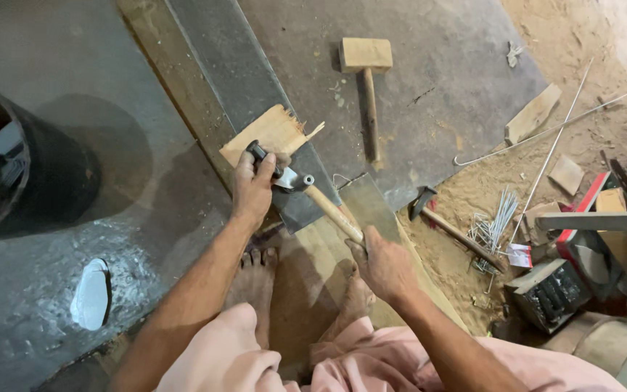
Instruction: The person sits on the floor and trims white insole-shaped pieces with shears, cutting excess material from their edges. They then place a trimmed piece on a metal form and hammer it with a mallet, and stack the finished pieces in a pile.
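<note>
Left hand (pixel 252 183) clamps chisel (pixel 258 153) on metal sheet's (pixel 429 87) edge; right hand (pixel 384 263) grips hammer (pixel 324 203). Cut unfinished.

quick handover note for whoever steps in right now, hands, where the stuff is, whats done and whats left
Left hand grips a black-handled tool, pressed on the dark metal sheet beside a torn wood scrap.
Right hand holds the hammer by its wooden handle, head at the tool.
Wooden mallet lies beyond; second hammer and nails at right.
Done: cannot tell how far the work has got.
Left: cannot tell either.
</note>
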A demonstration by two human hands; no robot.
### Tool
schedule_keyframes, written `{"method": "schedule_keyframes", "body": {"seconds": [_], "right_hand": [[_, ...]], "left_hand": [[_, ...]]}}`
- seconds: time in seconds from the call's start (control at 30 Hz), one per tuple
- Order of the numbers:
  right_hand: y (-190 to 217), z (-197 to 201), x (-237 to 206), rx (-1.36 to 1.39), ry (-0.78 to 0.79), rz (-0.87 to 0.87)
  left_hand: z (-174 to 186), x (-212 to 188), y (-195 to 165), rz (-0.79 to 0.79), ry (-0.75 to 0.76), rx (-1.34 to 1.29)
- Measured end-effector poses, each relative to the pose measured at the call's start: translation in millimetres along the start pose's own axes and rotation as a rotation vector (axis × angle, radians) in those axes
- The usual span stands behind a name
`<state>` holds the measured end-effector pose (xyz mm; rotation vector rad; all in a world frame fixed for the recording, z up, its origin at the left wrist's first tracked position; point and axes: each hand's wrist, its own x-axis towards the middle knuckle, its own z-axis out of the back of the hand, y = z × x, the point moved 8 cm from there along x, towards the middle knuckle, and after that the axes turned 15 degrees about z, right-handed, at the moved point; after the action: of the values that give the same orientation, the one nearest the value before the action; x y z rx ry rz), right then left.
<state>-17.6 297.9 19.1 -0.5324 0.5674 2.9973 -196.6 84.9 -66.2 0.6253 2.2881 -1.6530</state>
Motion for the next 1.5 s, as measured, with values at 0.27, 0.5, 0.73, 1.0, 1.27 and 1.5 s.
{"method": "schedule_keyframes", "body": {"seconds": [0.27,0.5,0.73,1.0,1.27,1.5], "right_hand": [[7.1,19.1,17.3,0.015,-0.006,0.064],[-40.2,0.3,-15.9,0.194,0.120,0.227],[-75.3,-47.3,-29.2,0.000,0.320,0.122],[-26.1,34.6,29.4,0.322,-0.248,0.163],[53.6,53.5,79.5,0.351,-0.474,0.258],[64.0,46.6,113.2,0.457,-0.396,0.527]], "left_hand": [[-3.1,-0.4,-18.4,-0.063,-0.032,0.092],[-21.1,-1.5,-47.7,-0.098,0.015,0.561],[-63.8,9.6,-56.8,-0.346,0.228,1.850],[-62.7,8.0,-89.9,-0.133,0.183,1.231],[-41.4,-37.1,-14.8,0.395,-0.109,-0.078],[-3.4,-17.3,-15.1,0.224,-0.191,0.066]]}}
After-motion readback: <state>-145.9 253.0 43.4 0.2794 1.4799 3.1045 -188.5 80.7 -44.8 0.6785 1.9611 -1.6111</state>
